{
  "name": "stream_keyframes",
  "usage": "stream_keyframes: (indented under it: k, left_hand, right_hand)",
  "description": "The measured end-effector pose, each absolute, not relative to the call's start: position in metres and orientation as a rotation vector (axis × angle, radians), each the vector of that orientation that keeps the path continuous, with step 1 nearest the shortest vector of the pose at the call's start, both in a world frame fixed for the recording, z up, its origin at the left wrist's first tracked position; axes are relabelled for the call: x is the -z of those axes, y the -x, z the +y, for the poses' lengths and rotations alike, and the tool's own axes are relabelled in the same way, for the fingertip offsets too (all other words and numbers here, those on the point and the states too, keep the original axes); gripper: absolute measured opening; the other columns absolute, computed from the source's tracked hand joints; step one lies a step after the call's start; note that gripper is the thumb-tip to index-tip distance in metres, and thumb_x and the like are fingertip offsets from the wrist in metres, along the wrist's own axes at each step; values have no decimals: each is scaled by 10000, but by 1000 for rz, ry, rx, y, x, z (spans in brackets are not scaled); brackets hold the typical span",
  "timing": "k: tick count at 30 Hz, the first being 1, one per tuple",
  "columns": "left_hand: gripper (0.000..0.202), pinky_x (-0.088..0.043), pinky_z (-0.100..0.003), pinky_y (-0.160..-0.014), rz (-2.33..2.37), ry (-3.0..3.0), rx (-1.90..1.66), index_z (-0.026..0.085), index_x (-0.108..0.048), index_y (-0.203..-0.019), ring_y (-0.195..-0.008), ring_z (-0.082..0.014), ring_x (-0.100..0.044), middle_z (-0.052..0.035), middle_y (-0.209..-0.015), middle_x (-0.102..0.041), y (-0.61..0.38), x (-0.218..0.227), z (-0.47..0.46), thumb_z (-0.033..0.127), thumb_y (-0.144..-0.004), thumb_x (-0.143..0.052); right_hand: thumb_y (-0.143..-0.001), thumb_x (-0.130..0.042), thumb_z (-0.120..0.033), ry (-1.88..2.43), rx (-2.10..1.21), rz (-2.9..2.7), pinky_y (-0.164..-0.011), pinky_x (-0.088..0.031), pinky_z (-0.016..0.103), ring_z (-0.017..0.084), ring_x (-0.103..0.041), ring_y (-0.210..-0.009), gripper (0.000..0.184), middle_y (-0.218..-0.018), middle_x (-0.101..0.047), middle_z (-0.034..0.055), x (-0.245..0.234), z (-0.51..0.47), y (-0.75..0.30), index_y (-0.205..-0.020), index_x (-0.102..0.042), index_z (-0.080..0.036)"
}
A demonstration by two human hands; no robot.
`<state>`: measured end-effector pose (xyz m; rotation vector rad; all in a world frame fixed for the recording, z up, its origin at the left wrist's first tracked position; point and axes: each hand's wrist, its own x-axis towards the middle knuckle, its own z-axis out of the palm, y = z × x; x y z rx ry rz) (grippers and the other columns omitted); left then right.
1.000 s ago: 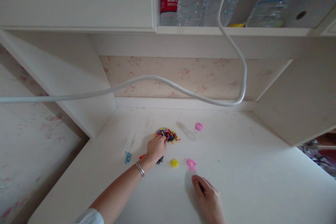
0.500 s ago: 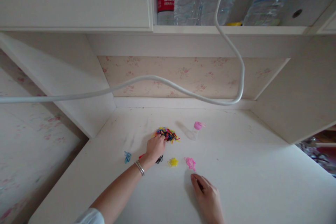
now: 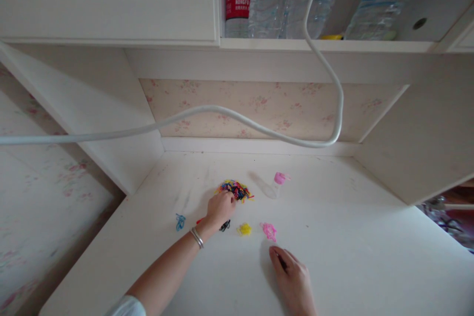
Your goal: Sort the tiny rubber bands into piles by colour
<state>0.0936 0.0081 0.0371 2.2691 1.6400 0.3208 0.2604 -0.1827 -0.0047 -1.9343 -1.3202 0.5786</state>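
Observation:
A mixed pile of small colourful rubber bands (image 3: pixel 240 190) lies on the white desk. My left hand (image 3: pixel 221 206) is at its near edge, fingers bent and closed against the bands; what lies between the fingertips is hidden. Nearer to me is a row of smaller heaps: blue bands (image 3: pixel 180 221), red bands (image 3: pixel 199 220) mostly behind my left wrist, black bands (image 3: pixel 224 225) partly covered by that hand, yellow bands (image 3: pixel 245 229) and pink bands (image 3: pixel 269 231). Just below the pink heap rests my right hand (image 3: pixel 291 272), loosely curled with thumb against forefinger and nothing visible in it.
A small clear container with a pink lid (image 3: pixel 280 178) stands right of the pile. Across the view, above the desk (image 3: pixel 363 256), hangs a white cable (image 3: pixel 237 117). Plastic water bottles (image 3: pixel 268 5) fill an overhead shelf. Side panels (image 3: pixel 418 128) bound the desk.
My left hand stays at the pile, its fingers shifting very slightly toward me and to the right. The right hand and the heaps look unmoved.

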Motion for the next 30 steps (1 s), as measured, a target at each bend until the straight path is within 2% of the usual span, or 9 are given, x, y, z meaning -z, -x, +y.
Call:
stream_keyframes:
  k: [11,19,25,30]
  left_hand:
    - [287,-415,-231,-651,1431,-2020,-520,204,-744,-785,-739,-142,-623,-8,-773,-719,-87,-43,15,262,-797,-464]
    - [329,-450,-237,-621,1378,-1808,-628,163,-733,-923,-726,-147,-617,-22,-804,-718,-85,-42,16,356,-790,-502]
    - [319,-448,-226,-641,1413,-1847,-603,163,-722,-916,-781,-148,-628,-28,-845,-718,-83,-41,18,321,-808,-467]
    - [273,-427,-229,-682,1429,-2031,-478,203,-724,-832,-791,-150,-634,-22,-843,-719,-81,-42,16,305,-812,-471]
  right_hand:
    - [-853,-407,-523,1923,-596,-1296,-652,-480,196,164,-639,-716,437,-858,-713,61,3,-183,-260,-859,-722,-219]
    - [-883,-364,-504,1906,-614,-1347,-653,-466,191,159,-632,-715,454,-847,-700,65,1,-184,-259,-883,-709,-209]
    - [-864,-399,-492,1902,-580,-1328,-643,-476,192,154,-637,-689,423,-826,-706,57,1,-183,-258,-861,-723,-220]
    - [-861,-402,-489,1911,-558,-1334,-629,-477,187,148,-645,-679,412,-831,-710,47,3,-183,-259,-850,-722,-230]
